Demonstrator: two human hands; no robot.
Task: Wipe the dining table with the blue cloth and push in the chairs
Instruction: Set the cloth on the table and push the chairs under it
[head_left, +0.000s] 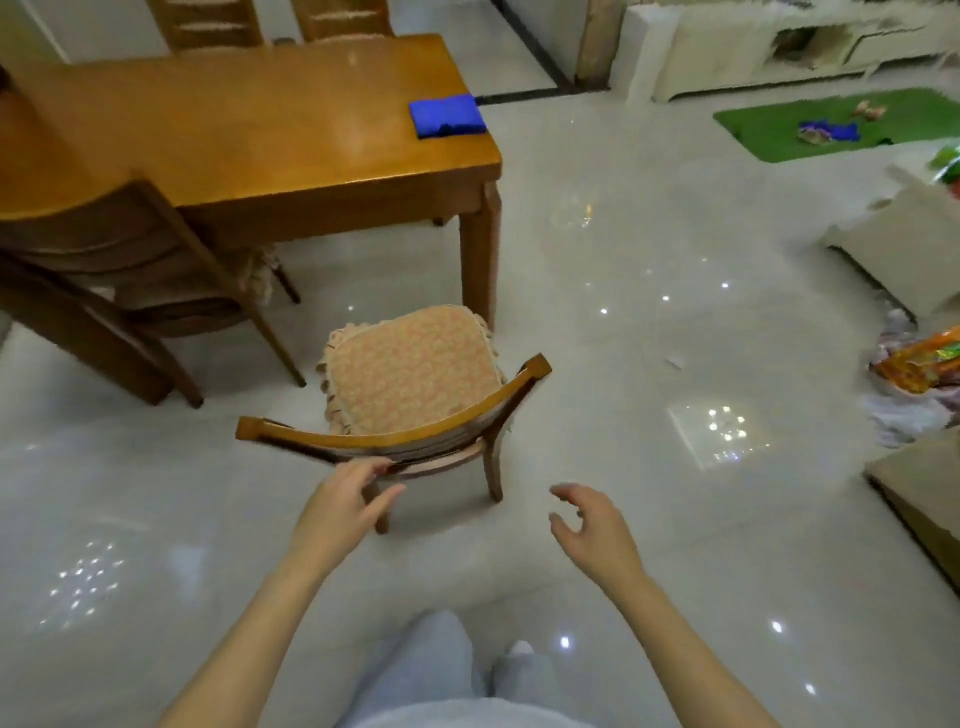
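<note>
Head view: the blue cloth (448, 118) lies folded flat on the near right corner of the wooden desk (234, 130), one edge right at the desk's side. Neither hand touches it. The desk top looks glossy, but whether it has been wiped cannot be told from this picture. The cloth lying neatly folded and out of the hands fits either wiping finished or wiping not begun.

One cushioned chair (410, 384) stands pulled out, clear of the desk, near its right front leg, with the curved back rail turned toward the person. The left hand (343, 499) reaches for that rail with fingers loosely spread. Its fingertips are at the underside of the backrest, and it is hard to say whether they touch. The right hand (592, 525) hovers apart from the chair, off to its right, fingers loosely bent and holding nothing.

A darker chair (130, 270) at the left sits angled, its seat partly under the desk. The backs of two more chairs (208, 21) show at the far side.

By my reading, pushing in the chairs is the step under way, and the pulled-out chair at least is left to do. A green mat (841, 122) lies on the tiled floor beyond.
</note>
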